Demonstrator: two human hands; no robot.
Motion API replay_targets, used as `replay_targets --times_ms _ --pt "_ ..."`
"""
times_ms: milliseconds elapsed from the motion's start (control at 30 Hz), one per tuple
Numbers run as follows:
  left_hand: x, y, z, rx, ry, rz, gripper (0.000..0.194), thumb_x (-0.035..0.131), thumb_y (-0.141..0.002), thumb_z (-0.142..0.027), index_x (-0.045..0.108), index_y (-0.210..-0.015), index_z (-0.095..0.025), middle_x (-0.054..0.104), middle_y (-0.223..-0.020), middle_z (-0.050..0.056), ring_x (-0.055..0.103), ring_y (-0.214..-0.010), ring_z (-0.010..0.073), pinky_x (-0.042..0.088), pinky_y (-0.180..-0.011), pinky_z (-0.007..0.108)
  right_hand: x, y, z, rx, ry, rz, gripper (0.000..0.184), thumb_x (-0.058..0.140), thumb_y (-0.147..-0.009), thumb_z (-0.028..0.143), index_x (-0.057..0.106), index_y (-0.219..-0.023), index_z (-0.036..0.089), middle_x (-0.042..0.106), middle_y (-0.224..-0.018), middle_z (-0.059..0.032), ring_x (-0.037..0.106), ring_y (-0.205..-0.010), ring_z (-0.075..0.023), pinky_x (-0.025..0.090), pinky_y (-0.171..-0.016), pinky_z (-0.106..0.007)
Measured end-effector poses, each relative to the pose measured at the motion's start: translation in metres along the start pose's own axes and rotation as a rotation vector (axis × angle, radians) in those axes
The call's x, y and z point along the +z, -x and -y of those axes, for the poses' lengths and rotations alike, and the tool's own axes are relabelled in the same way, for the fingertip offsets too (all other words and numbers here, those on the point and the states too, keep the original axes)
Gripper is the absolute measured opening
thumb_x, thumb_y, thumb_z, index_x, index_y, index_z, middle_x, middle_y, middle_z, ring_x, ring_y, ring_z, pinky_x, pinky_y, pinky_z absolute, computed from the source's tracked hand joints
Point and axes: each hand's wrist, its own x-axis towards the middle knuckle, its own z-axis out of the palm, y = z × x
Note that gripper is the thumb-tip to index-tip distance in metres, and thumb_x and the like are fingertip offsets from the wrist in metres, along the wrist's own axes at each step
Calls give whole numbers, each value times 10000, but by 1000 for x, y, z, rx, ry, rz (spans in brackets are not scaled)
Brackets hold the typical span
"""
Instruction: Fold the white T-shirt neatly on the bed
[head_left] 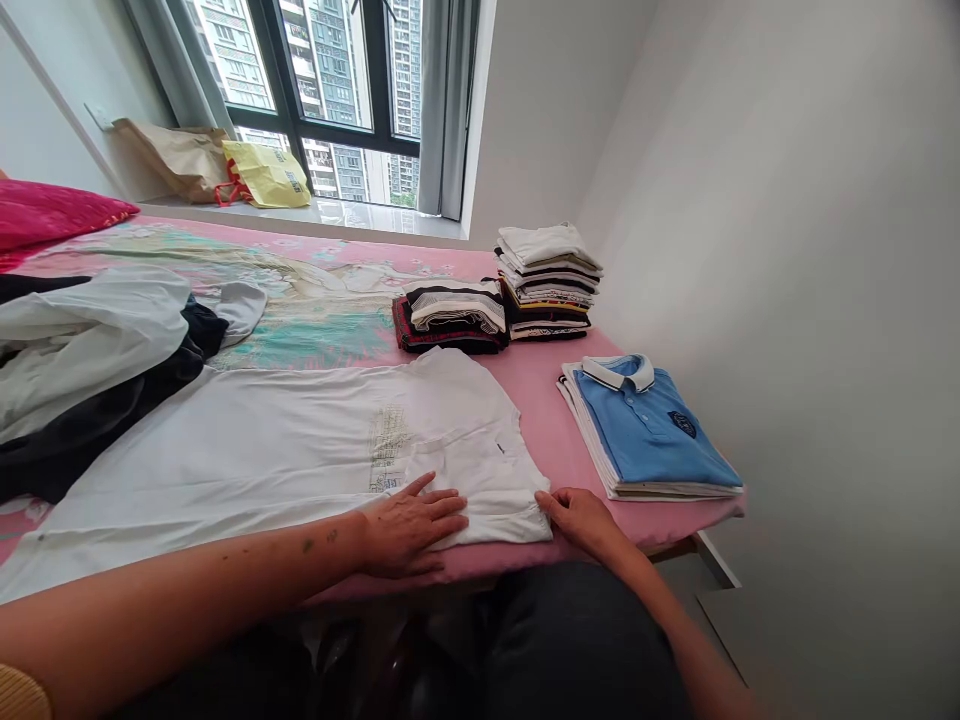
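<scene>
A white T-shirt [300, 430] with a printed patch lies spread across the near side of the bed, its right part folded over in layers. My left hand [416, 525] rests flat on the cloth near the print, fingers stretched out. At the shirt's right end, my right hand [581, 517] pinches the edge of the cloth between thumb and fingers. The shirt's far left part runs under or beside a heap of loose clothes; the exact overlap is hard to see.
Folded shirts with a blue polo [637, 420] on top lie at the bed's right corner. Behind are a tall stack of folded clothes [551, 285] and a lower stack [450, 318]. A loose clothes heap [97, 350] lies left. Bags [266, 175] stand on the windowsill.
</scene>
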Motion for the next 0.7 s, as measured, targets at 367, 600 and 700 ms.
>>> replay_targets --times_ms 367,600,700 --pt "-22 -42 8 -160 -71 -129 241 417 -895 -353 625 -958 -249 633 -1038 48 571 -986 195 369 -968 394 8 -1 5 22 -286 5 392 661 -660 428 630 -945 161 659 -820 -39 572 -700 -163 410 -610 -239" --pt "-48 -122 73 -442 -132 -190 387 336 -886 -212 531 -1217 -258 508 -1335 33 574 -1082 212 455 -895 362 7 -2 2 22 -288 27 342 640 -679 404 656 -936 177 664 -803 -31 567 -689 -161 398 -611 -236" --pt "-56 -166 100 -423 -183 -92 548 349 -818 -80 456 -1299 -319 403 -1434 -5 540 -1150 227 443 -915 379 8 -2 2 39 -298 35 321 622 -696 396 663 -940 192 665 -786 -20 570 -682 -156 391 -603 -228"
